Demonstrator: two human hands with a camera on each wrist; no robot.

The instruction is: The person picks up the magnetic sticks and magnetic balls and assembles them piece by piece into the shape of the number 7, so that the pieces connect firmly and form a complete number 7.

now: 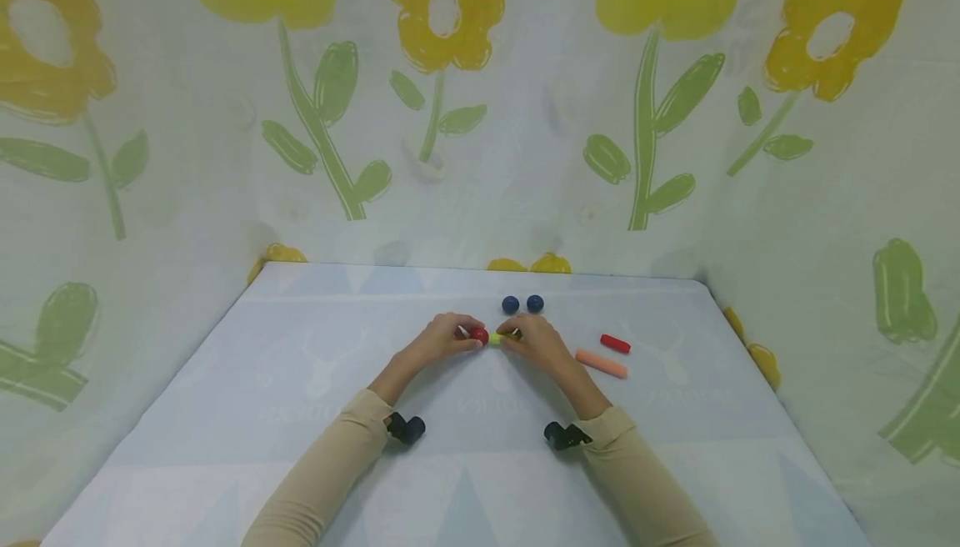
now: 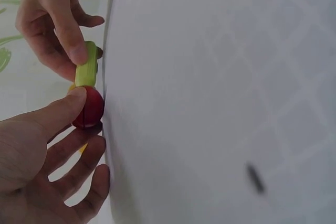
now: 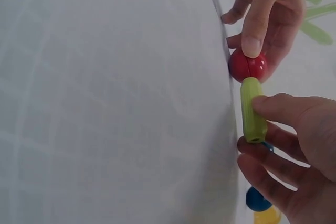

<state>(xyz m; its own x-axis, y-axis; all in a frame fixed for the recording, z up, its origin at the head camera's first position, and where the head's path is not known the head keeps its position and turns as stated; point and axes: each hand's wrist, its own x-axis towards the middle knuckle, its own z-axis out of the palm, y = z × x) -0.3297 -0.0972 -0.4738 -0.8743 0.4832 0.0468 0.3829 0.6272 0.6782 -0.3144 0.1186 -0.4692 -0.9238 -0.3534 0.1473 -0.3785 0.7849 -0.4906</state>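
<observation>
Toward the far side of the pale table (image 1: 480, 414), end to end and touching: glossy red ball (image 3: 243, 68), thinly seamed, and yellow-green rod (image 3: 251, 117), ridged, with a hole at its free end. Pinched between thumb and fingertips, the first by the left hand (image 1: 441, 338), the second by the right hand (image 1: 537, 342).

The left arm (image 1: 318, 472) and right arm (image 1: 645, 480) reach inward. The left hand (image 1: 438, 338) and right hand (image 1: 536, 340) pinch, close together, thumbs bent in.
</observation>
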